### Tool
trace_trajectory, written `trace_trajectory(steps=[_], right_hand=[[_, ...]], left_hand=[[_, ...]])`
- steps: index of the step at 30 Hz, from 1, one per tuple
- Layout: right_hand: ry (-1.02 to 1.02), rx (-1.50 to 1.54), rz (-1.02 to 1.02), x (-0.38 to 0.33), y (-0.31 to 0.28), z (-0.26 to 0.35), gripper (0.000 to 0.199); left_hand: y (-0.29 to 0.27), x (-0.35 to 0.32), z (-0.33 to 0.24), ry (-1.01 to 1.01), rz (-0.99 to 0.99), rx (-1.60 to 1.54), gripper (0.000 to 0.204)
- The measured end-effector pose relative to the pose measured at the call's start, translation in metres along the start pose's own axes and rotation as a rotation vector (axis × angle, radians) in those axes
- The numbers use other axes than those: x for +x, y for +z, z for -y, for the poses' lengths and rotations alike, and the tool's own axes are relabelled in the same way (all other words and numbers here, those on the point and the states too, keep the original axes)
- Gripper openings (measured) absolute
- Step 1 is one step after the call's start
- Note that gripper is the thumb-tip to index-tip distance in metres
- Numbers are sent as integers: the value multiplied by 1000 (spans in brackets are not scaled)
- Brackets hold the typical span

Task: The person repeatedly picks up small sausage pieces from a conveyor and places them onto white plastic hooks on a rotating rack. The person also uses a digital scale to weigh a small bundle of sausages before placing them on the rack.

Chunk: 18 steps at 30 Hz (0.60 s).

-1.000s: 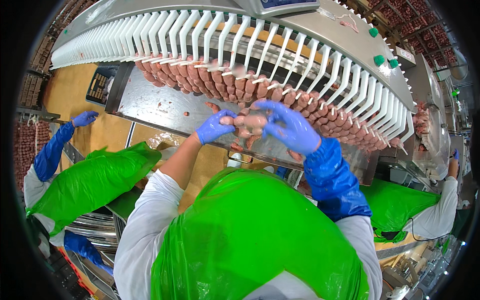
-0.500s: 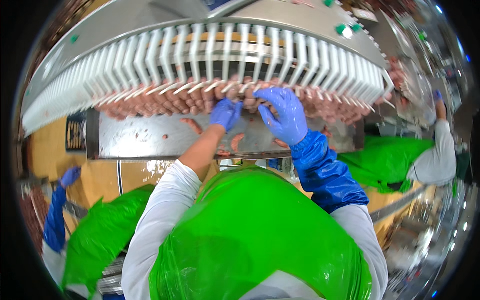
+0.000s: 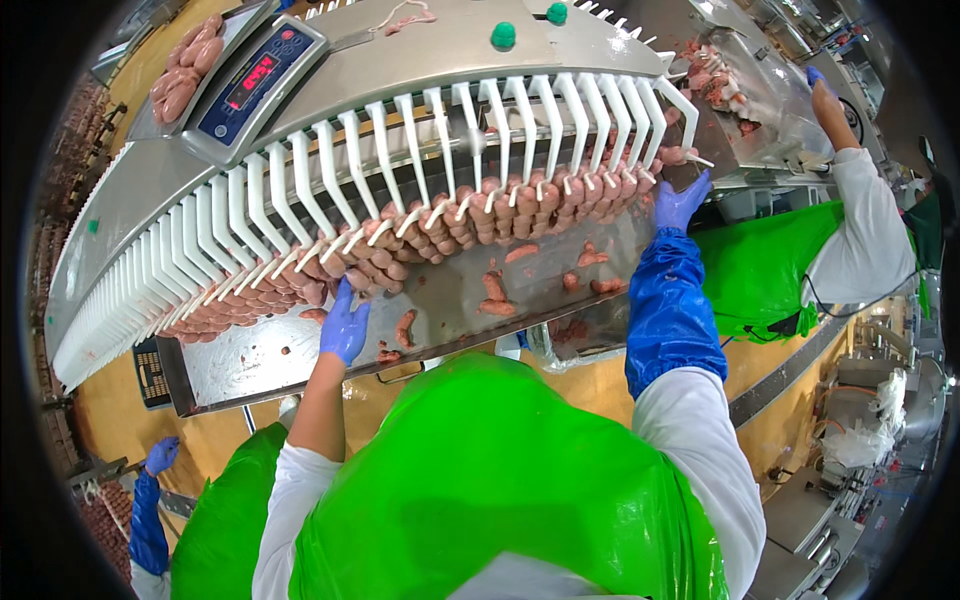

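Left hand: the left hand [image 3: 345, 325], in a blue glove, is reaching up to the lower edge of the sausage row, fingers spread and touching the links; it is not clamped on anything.
Right hand: the right hand [image 3: 680, 203], blue-gloved with a long blue sleeve guard [image 3: 668, 305], is lying open against the right end of the row, fingers pointing up; whether it is gripping a link I cannot tell.
Hands together: they are standing well apart, one toward each end of the machine.
Sausage row: the sausage row [image 3: 480, 215] is hanging under the white comb fingers [image 3: 400, 170]; its long axis is curving from lower left to upper right, and each link is pointing roughly down toward the person.
Loose links: loose sausages [image 3: 495, 290] are lying scattered on the steel surface [image 3: 250, 365], at mixed angles.
Display: a blue rectangular scale panel [image 3: 255, 85] with a red readout is sitting at upper left, beside a tray of sausages [image 3: 185, 65].
Buttons: two green round knobs [image 3: 503, 35] are sitting on top of the housing.
Apron: a green plastic apron [image 3: 490, 480] is covering the person.
Others: a co-worker in green [image 3: 770, 265] is standing at right; another blue glove [image 3: 160, 455] is showing at lower left.
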State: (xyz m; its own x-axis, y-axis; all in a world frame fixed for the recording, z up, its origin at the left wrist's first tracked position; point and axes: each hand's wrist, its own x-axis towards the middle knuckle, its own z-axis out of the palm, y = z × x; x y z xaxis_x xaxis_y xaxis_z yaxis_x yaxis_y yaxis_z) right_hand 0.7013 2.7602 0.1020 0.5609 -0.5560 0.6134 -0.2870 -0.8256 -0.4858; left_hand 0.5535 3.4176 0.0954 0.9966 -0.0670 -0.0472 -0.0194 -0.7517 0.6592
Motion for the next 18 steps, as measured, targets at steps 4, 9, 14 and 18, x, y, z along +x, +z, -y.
trace_trajectory(steps=[4,9,14,18], right_hand=[[-7,542,291,30,39,-22,78],[70,978,572,-2,30,23,53],[148,937,788,-36,18,-2,28],[534,1122,958,-4,-43,-47,29]], left_hand=[[-25,-32,-52,-329,68,-140,68],[-23,-69,-87,-368,110,-73,61],[4,-37,-163,-206,465,62,61],[27,-7,-232,157,584,35,58]])
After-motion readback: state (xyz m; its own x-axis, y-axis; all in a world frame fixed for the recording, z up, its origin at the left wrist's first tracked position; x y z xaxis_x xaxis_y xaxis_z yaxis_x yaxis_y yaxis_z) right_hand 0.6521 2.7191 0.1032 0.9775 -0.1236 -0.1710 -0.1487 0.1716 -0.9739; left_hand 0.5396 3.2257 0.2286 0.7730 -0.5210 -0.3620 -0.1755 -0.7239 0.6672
